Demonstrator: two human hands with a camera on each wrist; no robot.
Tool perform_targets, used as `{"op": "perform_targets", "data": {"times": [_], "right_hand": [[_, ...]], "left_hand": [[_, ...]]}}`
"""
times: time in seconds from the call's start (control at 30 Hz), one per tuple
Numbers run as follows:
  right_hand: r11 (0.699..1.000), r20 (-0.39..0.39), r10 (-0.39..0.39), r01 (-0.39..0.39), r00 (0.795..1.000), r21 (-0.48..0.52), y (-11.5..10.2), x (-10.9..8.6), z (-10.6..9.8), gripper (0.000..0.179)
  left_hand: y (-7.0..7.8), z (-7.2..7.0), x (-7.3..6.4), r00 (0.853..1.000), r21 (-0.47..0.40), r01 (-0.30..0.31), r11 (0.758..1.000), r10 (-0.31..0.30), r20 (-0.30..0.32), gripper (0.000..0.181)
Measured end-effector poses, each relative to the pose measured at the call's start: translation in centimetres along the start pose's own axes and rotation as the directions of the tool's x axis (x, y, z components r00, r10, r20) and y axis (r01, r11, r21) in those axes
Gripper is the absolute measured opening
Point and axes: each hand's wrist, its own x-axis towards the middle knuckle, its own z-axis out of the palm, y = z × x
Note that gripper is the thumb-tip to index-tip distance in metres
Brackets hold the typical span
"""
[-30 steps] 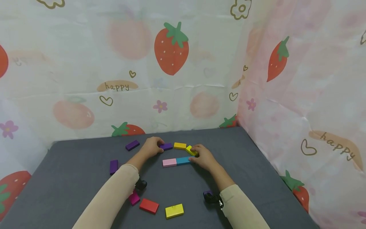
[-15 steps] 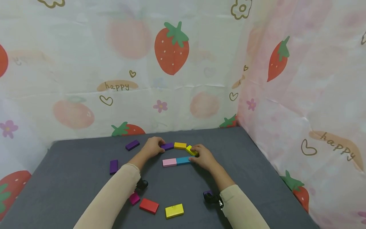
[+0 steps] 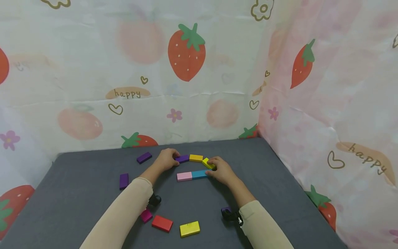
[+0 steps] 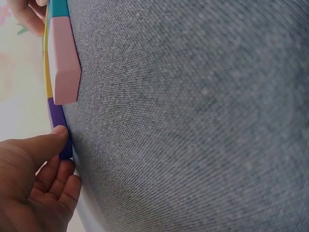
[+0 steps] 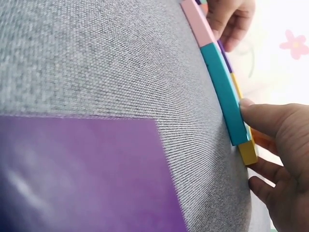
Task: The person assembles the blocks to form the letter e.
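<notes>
My left hand pinches a purple block between thumb and fingers at the back of the table. The purple block's right end meets an orange-yellow block. To the right of that, a yellow block lies at an angle, with the fingers of my right hand curled about its right end. The right thumb lies close by the blue block, seemingly touching it in the right wrist view. A pink block sits end to end with the blue one, in front of the curved row.
Two purple blocks lie at the left, one further back and one nearer. Towards me are a magenta block, a red block and a yellow block. Another purple block lies beneath my right wrist.
My left hand has slid the purple block slightly right, bringing it against the orange-yellow block. The right hand and the other blocks have stayed in place.
</notes>
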Motion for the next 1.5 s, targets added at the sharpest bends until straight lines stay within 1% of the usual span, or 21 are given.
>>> {"op": "perform_targets", "data": {"times": [0.27, 0.53, 0.73, 0.97, 1.23, 1.4, 1.5], "right_hand": [[1.0, -0.004, -0.006, 0.006, 1.0, -0.009, 0.01, 0.1, 0.0, 0.049], [1.0, 0.005, 0.001, -0.001, 1.0, -0.011, -0.1, 0.07, -0.06, 0.049], [1.0, 0.003, -0.005, 0.006, 1.0, -0.013, 0.02, 0.12, -0.05, 0.049], [1.0, -0.001, -0.006, 0.006, 1.0, -0.012, 0.2, 0.14, 0.13, 0.049], [1.0, -0.006, -0.002, 0.002, 1.0, -0.016, 0.28, 0.18, 0.13, 0.05], [1.0, -0.004, 0.004, -0.004, 1.0, -0.014, 0.26, 0.21, 0.15, 0.05], [1.0, 0.003, 0.003, -0.003, 1.0, -0.019, 0.21, 0.18, 0.14, 0.05]], "left_hand": [[-0.19, 0.07, 0.35, 1.0, 0.008, -0.003, 1.0, 0.003, 0.0, 0.033], [-0.37, -0.25, 0.22, 1.0, 0.007, 0.006, 1.0, -0.006, 0.015, 0.032], [-0.41, -0.17, 0.26, 1.0, 0.012, -0.005, 1.0, 0.005, 0.01, 0.032], [-0.33, -0.15, 0.25, 1.0, 0.014, -0.004, 1.0, 0.003, 0.017, 0.032], [-0.35, 0.0, 0.46, 1.0, 0.005, -0.006, 1.0, 0.006, 0.006, 0.031], [-0.49, -0.16, 0.34, 1.0, 0.006, -0.01, 1.0, 0.01, 0.01, 0.031], [-0.6, -0.51, 0.2, 1.0, 0.011, -0.019, 1.0, 0.019, 0.015, 0.033]]}}
